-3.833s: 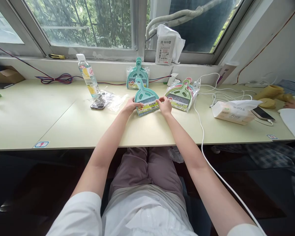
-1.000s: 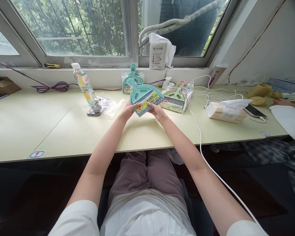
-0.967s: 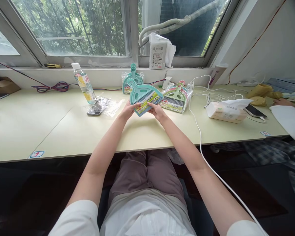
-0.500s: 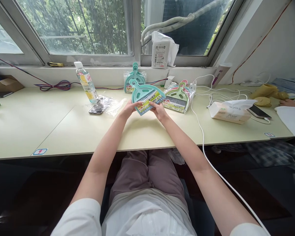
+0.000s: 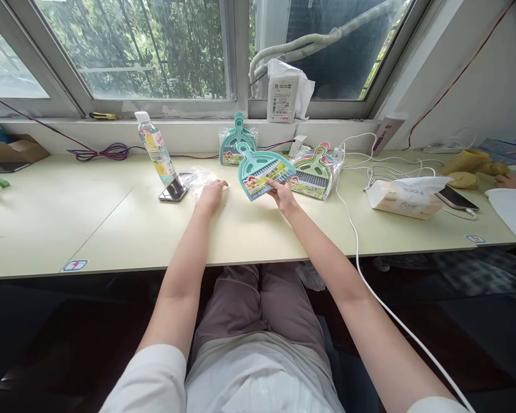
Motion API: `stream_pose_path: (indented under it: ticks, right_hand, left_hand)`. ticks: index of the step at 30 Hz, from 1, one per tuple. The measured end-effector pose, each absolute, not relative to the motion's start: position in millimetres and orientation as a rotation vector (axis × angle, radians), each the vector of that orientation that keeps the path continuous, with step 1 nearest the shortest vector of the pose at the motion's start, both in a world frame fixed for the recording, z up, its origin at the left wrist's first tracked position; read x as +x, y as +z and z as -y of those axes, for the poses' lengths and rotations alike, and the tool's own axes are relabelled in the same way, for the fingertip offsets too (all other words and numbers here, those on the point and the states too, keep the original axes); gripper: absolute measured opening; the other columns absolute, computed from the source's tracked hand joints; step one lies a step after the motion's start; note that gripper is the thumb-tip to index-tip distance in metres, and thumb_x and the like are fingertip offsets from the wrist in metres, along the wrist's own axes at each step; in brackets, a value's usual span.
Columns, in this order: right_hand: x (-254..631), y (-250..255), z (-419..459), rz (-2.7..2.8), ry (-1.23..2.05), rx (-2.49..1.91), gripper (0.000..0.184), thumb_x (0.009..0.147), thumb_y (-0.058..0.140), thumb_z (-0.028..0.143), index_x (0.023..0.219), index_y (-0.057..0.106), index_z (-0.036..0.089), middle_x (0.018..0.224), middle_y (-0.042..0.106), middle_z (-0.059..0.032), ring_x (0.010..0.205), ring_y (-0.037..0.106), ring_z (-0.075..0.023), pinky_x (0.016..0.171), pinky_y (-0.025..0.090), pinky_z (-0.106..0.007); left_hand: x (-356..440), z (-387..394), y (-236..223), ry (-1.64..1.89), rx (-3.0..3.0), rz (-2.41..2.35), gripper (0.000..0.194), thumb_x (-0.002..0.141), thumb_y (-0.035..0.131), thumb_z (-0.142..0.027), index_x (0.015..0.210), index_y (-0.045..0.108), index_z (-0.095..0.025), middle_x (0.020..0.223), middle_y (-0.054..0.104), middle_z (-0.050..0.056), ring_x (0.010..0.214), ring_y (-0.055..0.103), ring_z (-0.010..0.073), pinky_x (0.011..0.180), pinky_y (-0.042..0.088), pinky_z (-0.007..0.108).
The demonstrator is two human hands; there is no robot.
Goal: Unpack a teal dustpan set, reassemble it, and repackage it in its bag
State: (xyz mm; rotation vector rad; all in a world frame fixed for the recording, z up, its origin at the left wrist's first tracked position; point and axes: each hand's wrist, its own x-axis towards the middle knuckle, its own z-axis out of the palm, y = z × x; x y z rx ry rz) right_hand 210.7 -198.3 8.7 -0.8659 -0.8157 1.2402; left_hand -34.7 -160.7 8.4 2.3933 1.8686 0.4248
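Right grip (image 5: 282,195) clamps teal dustpan set (image 5: 263,167) by its lower edge, green dustpan set (image 5: 315,171) just beyond; left grip (image 5: 212,193) is at plastic wrapper (image 5: 196,178), can't tell if pinching.

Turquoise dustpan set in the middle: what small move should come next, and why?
Perhaps draw the clear plastic wrapper closer with the left hand: that hand is at the wrapper's edge, while the right hand alone holds the dustpan set, which looks unwrapped.
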Motion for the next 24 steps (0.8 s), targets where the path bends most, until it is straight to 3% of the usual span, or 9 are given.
stream_pose_path:
  ticks: [4,7,12,14,16,18,20,22,24]
  right_hand:
    - [211,10,200,0.797,1.255,-0.887,0.019,0.081,0.069,0.014,0.094,0.059,0.021,0.098,0.075,-0.002,0.097,0.073,-0.0171,0.096,0.061,-0.035]
    - [211,12,202,0.787,1.264,-0.924,0.019,0.08,0.069,0.013,0.094,0.058,0.022,0.097,0.075,-0.0014,0.098,0.073,-0.0173,0.096,0.062,-0.036]
    - [210,12,202,0.813,1.282,-0.95,0.021,0.079,0.071,0.012,0.093,0.059,0.022,0.098,0.075,-0.0017,0.097,0.072,-0.0179,0.095,0.062,-0.038]
    - [209,10,202,0.826,1.288,-0.942,0.02,0.079,0.072,0.012,0.093,0.06,0.021,0.098,0.075,-0.0018,0.096,0.073,-0.0177,0.094,0.062,-0.038]
    - [209,9,201,0.834,1.296,-0.94,0.018,0.08,0.07,0.011,0.092,0.061,0.021,0.098,0.075,-0.0018,0.093,0.073,-0.017,0.094,0.063,-0.037]
    - [209,8,201,0.841,1.3,-0.952,0.017,0.08,0.07,0.01,0.091,0.062,0.02,0.096,0.075,-0.0018,0.09,0.073,-0.0164,0.093,0.063,-0.038]
    - [210,7,201,0.853,1.3,-0.966,0.017,0.08,0.07,0.009,0.092,0.063,0.019,0.095,0.075,-0.002,0.089,0.073,-0.0165,0.093,0.063,-0.038]
    - [210,7,201,0.878,1.303,-0.958,0.018,0.079,0.071,0.008,0.092,0.064,0.019,0.095,0.076,-0.0024,0.09,0.073,-0.0172,0.092,0.063,-0.039]
    - [210,8,202,0.908,1.315,-0.934,0.017,0.079,0.071,0.009,0.092,0.066,0.018,0.094,0.077,-0.003,0.09,0.073,-0.0179,0.092,0.063,-0.039]
  left_hand:
    - [-38,160,12,0.597,2.471,-1.677,0.055,0.075,0.046,-0.003,0.118,0.073,-0.024,0.122,0.069,0.013,0.118,0.061,0.0313,0.1,0.047,0.041]
    - [-40,160,11,0.699,2.393,-1.684,0.059,0.073,0.049,-0.003,0.123,0.07,-0.027,0.113,0.071,0.011,0.117,0.06,0.0305,0.1,0.047,0.041]
    - [-35,156,4,0.739,2.364,-1.667,0.055,0.075,0.05,-0.005,0.122,0.071,-0.026,0.134,0.063,0.012,0.132,0.048,0.0307,0.109,0.04,0.043]
    - [-33,153,4,0.713,2.344,-1.64,0.048,0.074,0.049,-0.006,0.11,0.075,-0.023,0.128,0.066,0.011,0.122,0.054,0.0291,0.105,0.042,0.041]
    - [-32,151,6,0.682,2.343,-1.606,0.039,0.068,0.048,-0.005,0.088,0.077,-0.021,0.109,0.071,0.01,0.104,0.061,0.0258,0.097,0.046,0.037]
    - [-31,149,8,0.637,2.358,-1.604,0.027,0.061,0.048,-0.005,0.064,0.071,-0.019,0.088,0.071,0.01,0.09,0.062,0.0244,0.089,0.048,0.035]
    - [-29,149,8,0.598,2.389,-1.644,0.022,0.059,0.05,-0.005,0.055,0.066,-0.019,0.078,0.068,0.011,0.086,0.062,0.0258,0.086,0.048,0.037]
    - [-27,151,8,0.602,2.439,-1.703,0.023,0.064,0.05,-0.006,0.061,0.068,-0.02,0.081,0.068,0.013,0.091,0.062,0.0279,0.086,0.048,0.039]
    - [-26,154,6,0.632,2.483,-1.76,0.024,0.076,0.05,-0.01,0.078,0.072,-0.02,0.097,0.069,0.014,0.1,0.062,0.0297,0.088,0.049,0.04]
